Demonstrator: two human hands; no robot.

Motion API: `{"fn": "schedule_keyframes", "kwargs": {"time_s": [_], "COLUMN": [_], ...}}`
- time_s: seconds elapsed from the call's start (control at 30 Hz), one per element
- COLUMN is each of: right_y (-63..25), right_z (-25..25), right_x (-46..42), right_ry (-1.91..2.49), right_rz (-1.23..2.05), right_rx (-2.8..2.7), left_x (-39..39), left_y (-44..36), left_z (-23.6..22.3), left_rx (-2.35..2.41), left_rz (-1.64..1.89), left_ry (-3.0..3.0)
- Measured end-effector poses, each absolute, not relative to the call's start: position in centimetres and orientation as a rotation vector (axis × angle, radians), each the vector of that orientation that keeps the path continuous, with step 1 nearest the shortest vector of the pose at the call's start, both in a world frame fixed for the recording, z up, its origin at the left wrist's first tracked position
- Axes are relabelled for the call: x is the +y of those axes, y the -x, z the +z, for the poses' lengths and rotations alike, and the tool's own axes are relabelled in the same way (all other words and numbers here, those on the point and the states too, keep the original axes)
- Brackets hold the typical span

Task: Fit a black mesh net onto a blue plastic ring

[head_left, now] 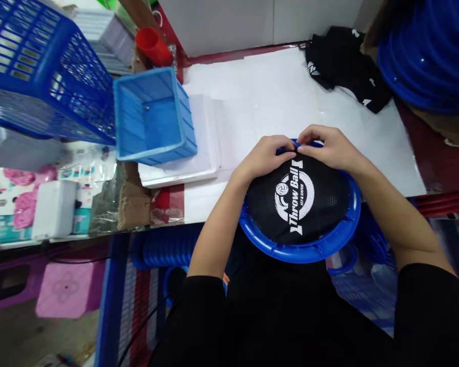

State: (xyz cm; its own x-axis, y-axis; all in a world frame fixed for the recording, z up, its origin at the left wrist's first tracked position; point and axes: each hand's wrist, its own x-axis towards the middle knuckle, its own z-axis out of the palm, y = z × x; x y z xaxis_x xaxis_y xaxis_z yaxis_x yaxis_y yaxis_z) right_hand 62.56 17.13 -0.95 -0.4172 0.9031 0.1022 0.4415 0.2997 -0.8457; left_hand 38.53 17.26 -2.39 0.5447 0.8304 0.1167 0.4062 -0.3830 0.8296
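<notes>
A blue plastic ring (300, 253) lies tilted at the table's front edge, close to my body. Black mesh fabric (262, 204) with white "Throw Ball" print spans its inside. At the ring's far edge, my left hand (270, 155) pinches the fabric against the rim. Right beside it, my right hand (329, 147) grips the same edge, thumb and fingers closed on fabric and rim. The two hands' fingertips almost meet. Part of the far rim is hidden under my fingers.
A blue bin (153, 120) sits on white foam sheets (208, 132) to the left, near a tall blue basket (46, 66) and a red cup (153, 46). Black fabric pieces (344, 66) lie at the back right, beside stacked blue rings (428, 56). A pink stool (71, 288) stands below.
</notes>
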Motion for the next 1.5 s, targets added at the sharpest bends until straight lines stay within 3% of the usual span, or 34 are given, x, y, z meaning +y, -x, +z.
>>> {"fn": "schedule_keyframes", "kwargs": {"time_s": [0.4, 1.5], "right_y": [-62.3, -61.8], "right_z": [-2.0, -2.5], "right_x": [16.9, 16.9], "right_ry": [1.244, 1.202], "right_rz": [0.913, 0.835], "right_rx": [-2.014, -1.972], "left_x": [16.9, 17.5], "left_y": [-38.8, -39.4], "left_z": [-2.4, -1.9], "left_rx": [1.134, 1.227], "left_rz": [0.755, 0.518], "left_ry": [-1.993, -2.226]}}
